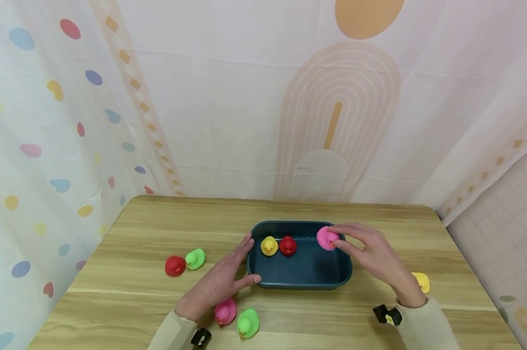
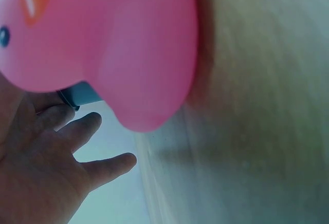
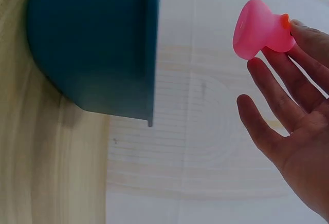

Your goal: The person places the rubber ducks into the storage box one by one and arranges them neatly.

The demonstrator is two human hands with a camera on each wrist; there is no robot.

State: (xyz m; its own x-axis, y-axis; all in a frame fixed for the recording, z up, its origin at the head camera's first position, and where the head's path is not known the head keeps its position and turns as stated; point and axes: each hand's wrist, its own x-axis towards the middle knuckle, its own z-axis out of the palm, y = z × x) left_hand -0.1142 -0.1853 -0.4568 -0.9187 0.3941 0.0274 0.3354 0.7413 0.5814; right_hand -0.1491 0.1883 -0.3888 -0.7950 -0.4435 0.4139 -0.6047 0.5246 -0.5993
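A dark teal basin (image 1: 289,277) stands on the wooden table, with a yellow rubber duck (image 1: 269,246) and a red rubber duck (image 1: 288,246) side by side in its left half. My right hand (image 1: 374,250) pinches a pink rubber duck (image 3: 259,29) between thumb and fingers. In the right wrist view this duck is held up above the level of the basin's rim. My left hand (image 1: 219,277) rests with extended fingers at the basin's left end, thumb by the front left corner. Beside the left wrist sits another pink rubber duck (image 2: 139,44), large in the left wrist view.
Left of the basin, a red duck (image 1: 175,266) and a green duck (image 1: 195,259) lie together. Another green duck (image 1: 247,323) is near the front. A yellow duck (image 1: 422,282) shows partly behind the right wrist. A patterned curtain (image 1: 228,121) hangs behind the table (image 1: 132,301).
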